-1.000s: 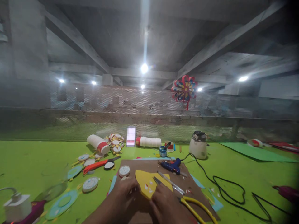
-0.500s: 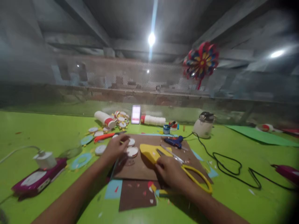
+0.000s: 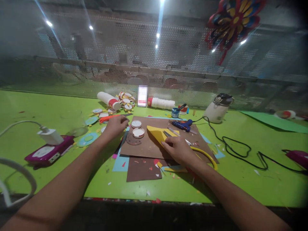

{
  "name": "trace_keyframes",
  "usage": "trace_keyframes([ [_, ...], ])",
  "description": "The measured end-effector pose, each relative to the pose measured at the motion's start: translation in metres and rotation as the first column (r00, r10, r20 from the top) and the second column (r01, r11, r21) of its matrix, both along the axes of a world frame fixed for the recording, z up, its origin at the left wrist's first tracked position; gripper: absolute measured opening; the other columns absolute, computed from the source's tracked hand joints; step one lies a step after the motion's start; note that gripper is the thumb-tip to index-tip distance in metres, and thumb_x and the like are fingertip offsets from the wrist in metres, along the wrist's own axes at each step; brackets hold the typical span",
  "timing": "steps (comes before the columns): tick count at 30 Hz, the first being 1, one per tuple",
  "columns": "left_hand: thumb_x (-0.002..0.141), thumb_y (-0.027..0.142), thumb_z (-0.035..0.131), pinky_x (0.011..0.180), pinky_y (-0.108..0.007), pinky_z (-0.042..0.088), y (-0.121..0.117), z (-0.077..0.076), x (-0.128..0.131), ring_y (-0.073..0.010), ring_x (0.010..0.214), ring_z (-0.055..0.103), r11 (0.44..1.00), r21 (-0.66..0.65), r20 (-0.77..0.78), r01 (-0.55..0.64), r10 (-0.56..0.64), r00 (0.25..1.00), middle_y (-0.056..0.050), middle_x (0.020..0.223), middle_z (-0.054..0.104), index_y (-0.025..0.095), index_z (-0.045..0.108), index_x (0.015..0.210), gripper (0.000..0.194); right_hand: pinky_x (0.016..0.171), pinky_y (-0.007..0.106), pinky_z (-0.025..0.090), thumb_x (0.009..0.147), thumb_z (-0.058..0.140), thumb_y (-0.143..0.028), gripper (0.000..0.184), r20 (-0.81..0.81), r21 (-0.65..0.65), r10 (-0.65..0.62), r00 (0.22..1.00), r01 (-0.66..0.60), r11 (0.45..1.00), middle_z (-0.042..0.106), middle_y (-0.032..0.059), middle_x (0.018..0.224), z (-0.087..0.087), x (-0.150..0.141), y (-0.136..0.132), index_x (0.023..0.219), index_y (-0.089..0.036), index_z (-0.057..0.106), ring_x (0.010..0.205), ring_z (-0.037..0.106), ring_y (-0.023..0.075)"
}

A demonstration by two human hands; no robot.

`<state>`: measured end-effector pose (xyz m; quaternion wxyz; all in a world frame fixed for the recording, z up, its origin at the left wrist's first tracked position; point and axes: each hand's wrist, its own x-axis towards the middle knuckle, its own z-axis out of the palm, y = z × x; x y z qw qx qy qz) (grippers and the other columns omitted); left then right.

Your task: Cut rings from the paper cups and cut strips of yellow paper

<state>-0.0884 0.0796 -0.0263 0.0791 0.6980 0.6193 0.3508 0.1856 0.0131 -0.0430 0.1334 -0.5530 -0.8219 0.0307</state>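
Two white discs (image 3: 138, 133), markings blurred, are laid on one brown board (image 3: 144, 149). One yellow sheet (image 3: 156, 132) is touched by the right hand (image 3: 176, 146); neither hand's grip can be judged.

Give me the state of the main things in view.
Left hand, beside orange-handled cutter; grip unclear
Right hand, at edge of yellow sheet
Yellow-handled scissors, partly hidden by right hand; opening unclear
Blue glue gun, lying down, corded
Phone, upright, screen lit
White charger, plugged into purple power strip
Ridged cup stack, lying down
Black-topped container, upright
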Motion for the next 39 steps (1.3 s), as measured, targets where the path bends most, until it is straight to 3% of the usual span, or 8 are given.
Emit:
trace_keyframes([
  [9, 0.076, 0.032, 0.047, 0.055, -0.026, 0.034, -0.006, -0.001, 0.011, -0.0185, 0.062, 0.057, 0.999, -0.014, -0.041, 0.049, -0.049, 0.998, -0.003, 0.067, 0.067, 0.017, 0.066, 0.072, 0.025, 0.064, 0.03, 0.051, 0.092, 0.055, -0.031, 0.022, 0.016, 0.033, 0.079, 0.997, -0.079, 0.996, 0.063, -0.0016, 0.075, -0.001, -0.002, -0.003, 0.08, -0.014, 0.062, 0.067, 0.062, 0.0129],
  [14, 0.076, 0.031, 0.048, 0.058, -0.027, 0.038, -0.005, -0.006, 0.011, -0.0199, 0.065, 0.06, 0.998, -0.044, -0.038, 0.048, -0.049, 0.998, -0.005, 0.07, 0.069, 0.017, 0.069, 0.075, 0.025, 0.061, 0.028, 0.048, 0.092, 0.055, -0.03, 0.025, -0.034, 0.051, 0.076, 0.997, -0.075, 0.996, 0.059, -0.0037, 0.067, 0.0, -0.002, -0.002, 0.072, -0.015, 0.059, 0.062, 0.058, 0.0118],
  [20, 0.077, 0.021, 0.044, 0.069, -0.028, 0.044, -0.001, -0.01, 0.01, -0.0221, 0.08, 0.064, 0.99, -0.105, -0.04, 0.096, -0.101, 0.994, -0.008, 0.084, 0.073, 0.016, 0.07, 0.096, 0.033, 0.056, 0.025, 0.039, 0.09, 0.054, -0.024, 0.028, -0.101, 0.058, 0.091, 0.991, -0.085, 0.995, 0.054, -0.0047, 0.06, 0.003, -0.002, -0.004, 0.063, -0.016, 0.056, 0.057, 0.051, 0.0113],
  [26, 0.074, 0.017, 0.043, 0.065, -0.029, 0.044, -0.002, -0.012, 0.01, -0.0229, 0.076, 0.064, 0.984, -0.154, -0.071, 0.09, -0.102, 0.992, -0.008, 0.084, 0.073, 0.018, 0.071, 0.101, 0.039, 0.051, 0.025, 0.029, 0.087, 0.053, -0.02, 0.029, -0.155, 0.048, 0.101, 0.983, -0.094, 0.994, 0.054, -0.0019, 0.056, 0.002, -0.002, -0.005, 0.058, -0.018, 0.056, 0.053, 0.048, 0.0115],
  [35, 0.073, 0.017, 0.042, 0.061, -0.027, 0.041, -0.004, -0.011, 0.012, -0.021, 0.069, 0.062, 0.977, -0.187, -0.085, 0.104, -0.121, 0.989, -0.006, 0.074, 0.072, 0.018, 0.07, 0.103, 0.042, 0.05, 0.025, 0.027, 0.086, 0.052, -0.021, 0.03, -0.15, 0.036, 0.091, 0.985, -0.086, 0.996, 0.05, -0.0028, 0.054, 0.001, -0.004, -0.005, 0.056, -0.018, 0.054, 0.051, 0.046, 0.0116],
  [39, 0.072, 0.02, 0.044, 0.06, -0.027, 0.041, -0.004, -0.01, 0.011, -0.021, 0.065, 0.062, 0.977, -0.192, -0.084, 0.096, -0.114, 0.99, -0.004, 0.064, 0.07, 0.019, 0.072, 0.099, 0.038, 0.05, 0.025, 0.028, 0.086, 0.051, -0.02, 0.028, -0.153, 0.035, 0.094, 0.984, -0.09, 0.995, 0.056, -0.0009, 0.057, 0.001, -0.004, -0.006, 0.058, -0.018, 0.056, 0.053, 0.05, 0.0124],
])
